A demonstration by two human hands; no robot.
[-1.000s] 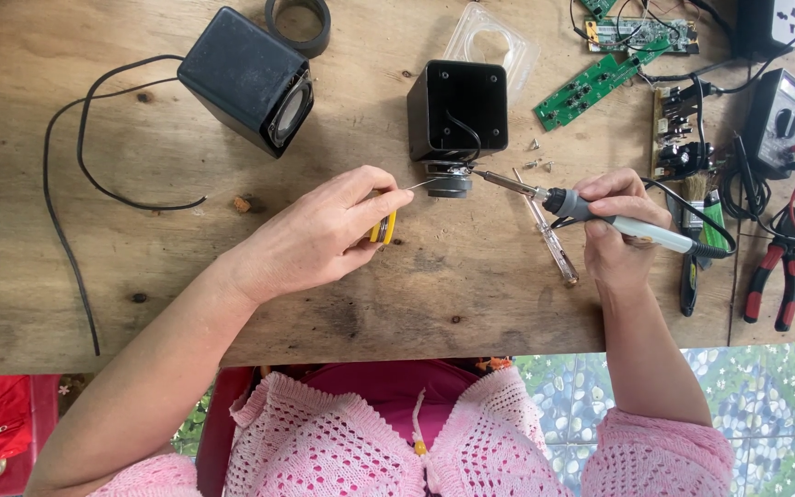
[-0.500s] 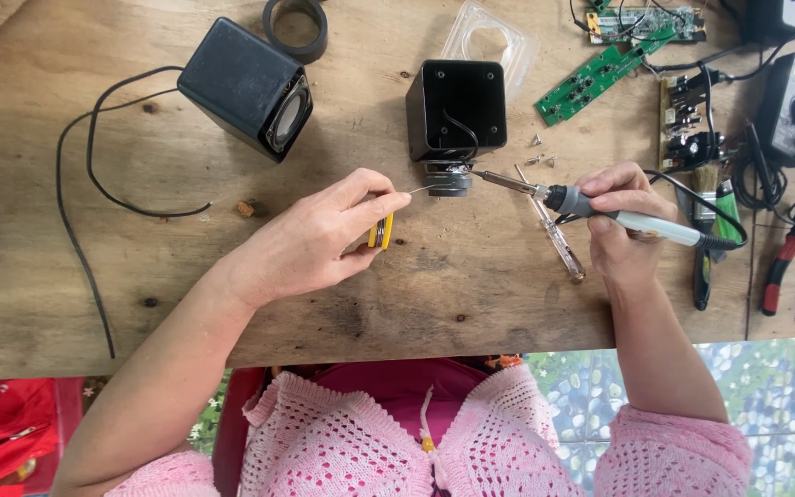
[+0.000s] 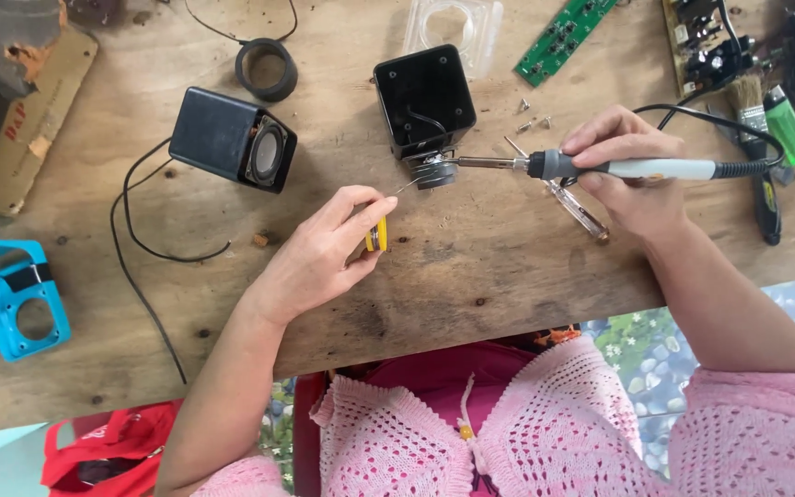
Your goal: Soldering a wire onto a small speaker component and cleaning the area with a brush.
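Note:
My right hand (image 3: 623, 166) grips a soldering iron (image 3: 637, 168) with a white handle; its metal tip touches a small round speaker driver (image 3: 434, 170) lying in front of an open black speaker box (image 3: 423, 97). My left hand (image 3: 324, 253) pinches a small yellow solder spool (image 3: 377, 234) and feeds a thin strand of solder toward the driver. Thin wires run from the driver into the box.
A second black speaker (image 3: 232, 140) with a black cable lies to the left. A tape roll (image 3: 267, 69), a green circuit board (image 3: 565, 37), screws (image 3: 534, 118), a screwdriver (image 3: 574, 207), a green lighter (image 3: 789, 124) and a blue tool holder (image 3: 11, 294) sit on the wooden table (image 3: 471, 267).
The view has shifted, so everything sits further right and lower in frame. Both hands stay at the driver, iron tip and solder still meeting there.

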